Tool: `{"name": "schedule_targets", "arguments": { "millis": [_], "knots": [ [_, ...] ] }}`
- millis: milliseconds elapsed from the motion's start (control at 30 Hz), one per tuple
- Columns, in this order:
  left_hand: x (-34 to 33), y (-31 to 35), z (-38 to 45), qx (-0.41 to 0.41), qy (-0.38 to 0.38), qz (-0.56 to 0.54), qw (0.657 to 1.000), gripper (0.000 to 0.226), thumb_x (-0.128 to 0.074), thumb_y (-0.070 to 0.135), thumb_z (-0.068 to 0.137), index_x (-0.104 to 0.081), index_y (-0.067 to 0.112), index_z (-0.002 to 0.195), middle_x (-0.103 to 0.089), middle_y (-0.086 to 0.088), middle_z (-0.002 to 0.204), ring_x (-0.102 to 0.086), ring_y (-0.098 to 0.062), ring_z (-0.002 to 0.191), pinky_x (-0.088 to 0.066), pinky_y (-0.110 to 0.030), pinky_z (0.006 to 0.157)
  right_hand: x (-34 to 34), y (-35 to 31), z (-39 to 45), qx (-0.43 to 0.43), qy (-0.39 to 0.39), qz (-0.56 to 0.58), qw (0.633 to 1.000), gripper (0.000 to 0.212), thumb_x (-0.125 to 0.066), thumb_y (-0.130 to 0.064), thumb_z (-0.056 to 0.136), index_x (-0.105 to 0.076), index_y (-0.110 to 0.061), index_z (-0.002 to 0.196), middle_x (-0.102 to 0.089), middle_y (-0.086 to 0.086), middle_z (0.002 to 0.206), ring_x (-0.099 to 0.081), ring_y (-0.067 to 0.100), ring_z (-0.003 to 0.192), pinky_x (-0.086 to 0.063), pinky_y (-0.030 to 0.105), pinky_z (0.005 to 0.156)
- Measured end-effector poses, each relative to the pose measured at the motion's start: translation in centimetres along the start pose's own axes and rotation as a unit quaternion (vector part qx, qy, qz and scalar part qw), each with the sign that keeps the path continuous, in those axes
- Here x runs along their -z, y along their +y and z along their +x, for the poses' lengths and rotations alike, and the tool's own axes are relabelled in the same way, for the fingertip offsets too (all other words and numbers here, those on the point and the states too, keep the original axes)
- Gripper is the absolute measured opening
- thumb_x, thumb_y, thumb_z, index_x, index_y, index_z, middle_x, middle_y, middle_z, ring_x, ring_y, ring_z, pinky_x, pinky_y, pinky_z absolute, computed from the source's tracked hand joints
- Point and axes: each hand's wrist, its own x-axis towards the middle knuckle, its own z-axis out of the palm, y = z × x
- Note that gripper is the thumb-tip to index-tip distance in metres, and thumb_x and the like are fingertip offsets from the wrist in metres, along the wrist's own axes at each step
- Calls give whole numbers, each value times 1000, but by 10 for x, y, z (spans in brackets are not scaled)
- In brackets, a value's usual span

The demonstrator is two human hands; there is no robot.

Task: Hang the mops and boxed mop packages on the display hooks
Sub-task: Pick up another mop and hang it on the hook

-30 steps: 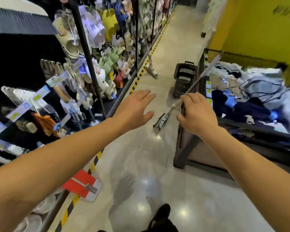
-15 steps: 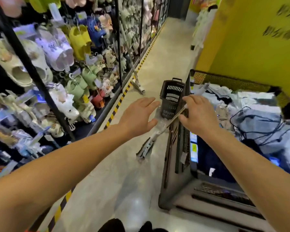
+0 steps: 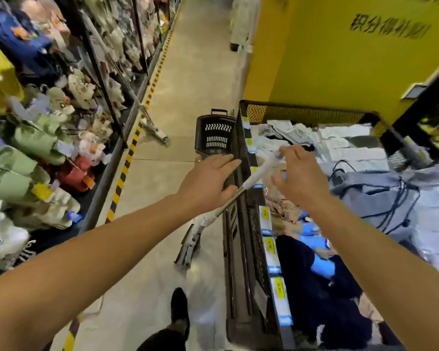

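Looks like pickup stage: both hands, left [image 3: 208, 183] and right [image 3: 299, 178], loose-fingered around the mop [image 3: 254, 177] leaning on the bin [image 3: 241, 224], needs gripping next

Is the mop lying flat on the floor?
No, the mop leans tilted against the bin, its head on the floor and its handle up between both hands.

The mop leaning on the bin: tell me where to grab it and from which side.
Grab the mop on the bare white upper handle, from the aisle side. It slants from its head on the floor up over the bin rim, so that stretch is free.
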Motion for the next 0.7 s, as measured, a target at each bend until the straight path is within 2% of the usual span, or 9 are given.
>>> {"name": "schedule_targets", "arguments": {
  "millis": [200,300,367,467,600,700],
  "knots": [
    [-25,-47,74,-60,-34,-28,997,65,-60,37,93,-38,16,150,-37,-7,156,-34,-26,143,-28,-36,116,-34,14,62,-110,-47,24,992,72,-66,-30,94,-30,-12,153,-38,12,152,-49,36,127,-48,50,98],
    [-40,-63,97,-74,-55,-46,995,65,-59,38,94,-37,18,151,-36,-4,157,-32,-24,144,-27,-34,116,-48,16,82,-171,-50,91,980,68,-66,-22,94,-32,-12,152,-48,15,144,-55,35,120,-51,46,90],
    [-48,-72,107,-82,-64,-63,993,64,-62,36,93,-40,18,150,-40,-5,155,-35,-25,142,-29,-34,115,-53,14,92,-183,-36,125,974,56,-65,-17,95,-41,-9,145,-57,17,133,-60,35,109,-48,38,80],
    [-60,-88,119,-78,-71,-87,991,65,-69,31,88,-46,14,146,-47,-10,150,-43,-29,137,-33,-36,112,-54,1,107,-152,-22,169,974,36,-63,-16,97,-54,-11,131,-64,12,124,-62,28,101,-39,29,73],
    [-67,-111,132,-44,-95,-130,986,65,-70,30,87,-45,21,146,-52,-2,146,-49,-23,131,-39,-34,105,-56,-34,133,-75,-31,242,967,26,-66,-24,93,-60,-20,118,-66,-2,110,-66,19,93,-48,31,74],
    [-67,-131,138,5,-107,-174,979,58,-70,25,88,-49,21,142,-64,-3,130,-59,-22,114,-45,-29,85,-61,-63,160,-23,-42,272,961,30,-72,-24,89,-62,-18,117,-63,-7,100,-60,10,85,-39,7,64]
  ]
}}
